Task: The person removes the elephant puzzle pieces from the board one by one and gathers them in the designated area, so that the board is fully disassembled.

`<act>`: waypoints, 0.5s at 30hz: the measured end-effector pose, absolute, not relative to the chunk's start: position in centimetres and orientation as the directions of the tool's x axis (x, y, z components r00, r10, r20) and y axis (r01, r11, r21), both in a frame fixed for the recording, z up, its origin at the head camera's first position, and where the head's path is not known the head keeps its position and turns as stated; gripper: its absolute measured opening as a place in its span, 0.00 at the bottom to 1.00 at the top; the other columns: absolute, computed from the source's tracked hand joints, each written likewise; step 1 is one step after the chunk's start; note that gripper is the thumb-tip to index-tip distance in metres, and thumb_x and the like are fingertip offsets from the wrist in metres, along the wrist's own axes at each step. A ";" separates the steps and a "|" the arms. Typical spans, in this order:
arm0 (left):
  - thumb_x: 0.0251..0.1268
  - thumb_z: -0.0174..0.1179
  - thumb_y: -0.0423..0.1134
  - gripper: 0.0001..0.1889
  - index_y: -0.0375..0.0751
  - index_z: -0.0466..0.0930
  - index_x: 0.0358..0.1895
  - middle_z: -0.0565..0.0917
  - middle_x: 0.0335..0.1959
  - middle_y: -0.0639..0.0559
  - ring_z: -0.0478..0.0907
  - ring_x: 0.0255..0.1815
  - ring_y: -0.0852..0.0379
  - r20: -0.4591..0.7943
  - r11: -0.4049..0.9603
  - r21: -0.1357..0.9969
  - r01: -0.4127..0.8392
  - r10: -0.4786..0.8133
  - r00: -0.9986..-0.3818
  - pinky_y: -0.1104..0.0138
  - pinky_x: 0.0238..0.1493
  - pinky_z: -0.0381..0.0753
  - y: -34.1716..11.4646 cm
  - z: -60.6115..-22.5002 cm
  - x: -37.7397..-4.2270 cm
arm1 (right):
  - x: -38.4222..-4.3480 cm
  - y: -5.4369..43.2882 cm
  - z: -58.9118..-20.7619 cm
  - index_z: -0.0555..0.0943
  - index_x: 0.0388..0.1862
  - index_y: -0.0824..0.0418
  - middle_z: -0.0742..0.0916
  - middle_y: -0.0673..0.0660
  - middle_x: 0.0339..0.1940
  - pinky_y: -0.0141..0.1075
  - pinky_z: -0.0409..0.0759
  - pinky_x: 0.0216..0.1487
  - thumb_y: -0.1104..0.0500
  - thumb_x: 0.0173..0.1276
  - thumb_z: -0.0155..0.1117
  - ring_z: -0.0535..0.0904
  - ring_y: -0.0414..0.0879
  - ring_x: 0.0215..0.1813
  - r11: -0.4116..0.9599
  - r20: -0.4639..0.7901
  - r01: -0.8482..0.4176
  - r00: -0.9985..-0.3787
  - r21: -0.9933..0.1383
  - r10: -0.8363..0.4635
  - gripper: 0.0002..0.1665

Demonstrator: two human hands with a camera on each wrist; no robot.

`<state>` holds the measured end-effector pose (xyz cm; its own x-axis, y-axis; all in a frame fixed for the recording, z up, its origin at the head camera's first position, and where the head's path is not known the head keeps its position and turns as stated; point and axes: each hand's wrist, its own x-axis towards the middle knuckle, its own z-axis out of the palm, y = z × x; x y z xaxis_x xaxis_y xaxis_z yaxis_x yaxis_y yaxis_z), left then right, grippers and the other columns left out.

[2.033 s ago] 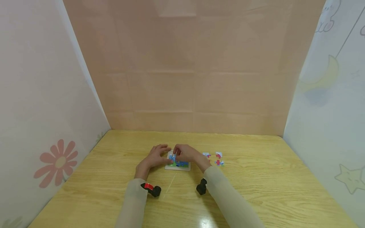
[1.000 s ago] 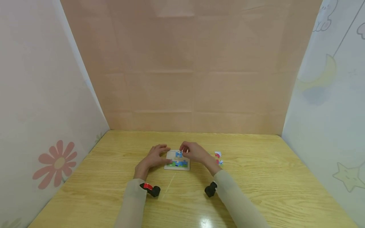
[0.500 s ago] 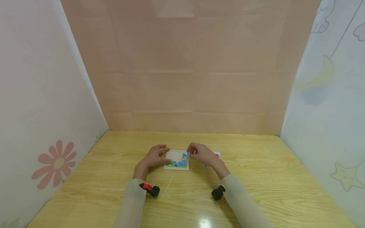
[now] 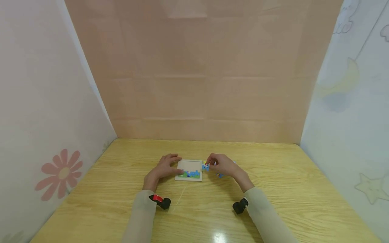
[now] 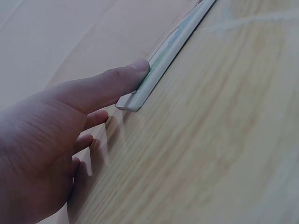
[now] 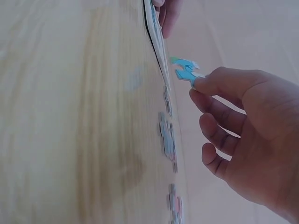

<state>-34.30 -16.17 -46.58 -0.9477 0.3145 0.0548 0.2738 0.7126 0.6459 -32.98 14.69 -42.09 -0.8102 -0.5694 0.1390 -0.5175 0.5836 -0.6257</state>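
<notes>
Head view: the left hand, thumb and fingers spread wide, touches the left side of a square, pale, light-rimmed puzzle tray with blue-and-green jigsaw pieces along its near side. Just right of it, the right hand pinches a small blue jigsaw piece.

Left wrist view: the thumb rests on the tray's rim.

Right wrist view: the pinched piece is above flat loose pieces on the pale wood-grain table.

Bare tabletop gives a lane between the sleeves — the left hand blocks the left edge of the puzzle tray, the right hand and loose pieces crowd its right side
</notes>
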 end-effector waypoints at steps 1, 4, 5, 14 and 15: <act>0.52 0.72 0.58 0.39 0.52 0.73 0.69 0.63 0.77 0.51 0.45 0.81 0.38 0.053 0.714 0.645 0.273 0.315 -0.948 0.36 0.75 0.49 -16.2 -46.6 -34.3 | -33.0 14.8 -42.2 0.81 0.47 0.62 0.84 0.53 0.35 0.32 0.76 0.31 0.64 0.70 0.60 0.75 0.42 0.31 0.583 0.129 -0.512 -0.810 -0.631 -0.572 0.08; 0.53 0.72 0.58 0.39 0.52 0.73 0.70 0.62 0.77 0.51 0.44 0.81 0.38 0.045 0.716 0.643 0.271 0.318 -0.947 0.37 0.75 0.47 -16.3 -46.7 -34.3 | -33.2 15.2 -42.3 0.81 0.46 0.61 0.84 0.53 0.35 0.32 0.77 0.31 0.63 0.70 0.61 0.77 0.42 0.31 0.584 0.099 -0.487 -0.815 -0.650 -0.570 0.08; 0.53 0.72 0.58 0.39 0.53 0.73 0.70 0.62 0.77 0.51 0.44 0.81 0.38 0.044 0.718 0.641 0.271 0.319 -0.947 0.37 0.76 0.47 -16.3 -46.8 -34.3 | -33.2 15.4 -42.4 0.81 0.46 0.61 0.84 0.53 0.35 0.33 0.77 0.31 0.63 0.70 0.61 0.77 0.42 0.31 0.584 0.088 -0.477 -0.818 -0.657 -0.569 0.08; 0.53 0.71 0.59 0.39 0.53 0.72 0.70 0.62 0.77 0.52 0.45 0.81 0.39 0.046 0.718 0.638 0.277 0.324 -0.945 0.38 0.75 0.50 -16.4 -46.6 -34.5 | -33.1 15.6 -42.3 0.81 0.45 0.61 0.84 0.54 0.35 0.35 0.75 0.34 0.64 0.69 0.61 0.75 0.43 0.33 0.613 0.044 -0.442 -0.832 -0.656 -0.553 0.07; 0.53 0.71 0.59 0.39 0.53 0.72 0.70 0.62 0.77 0.52 0.46 0.81 0.39 0.046 0.720 0.636 0.278 0.324 -0.945 0.38 0.75 0.50 -16.4 -46.6 -34.5 | -33.0 15.6 -42.3 0.81 0.45 0.61 0.84 0.54 0.35 0.35 0.75 0.34 0.64 0.69 0.61 0.76 0.43 0.33 0.619 0.039 -0.438 -0.835 -0.652 -0.549 0.07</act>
<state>-34.51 -16.36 -46.63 -0.9450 0.3237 0.0462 0.2777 0.7198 0.6362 -33.03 15.58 -42.26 -0.8348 -0.5492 0.0387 -0.4378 0.6195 -0.6516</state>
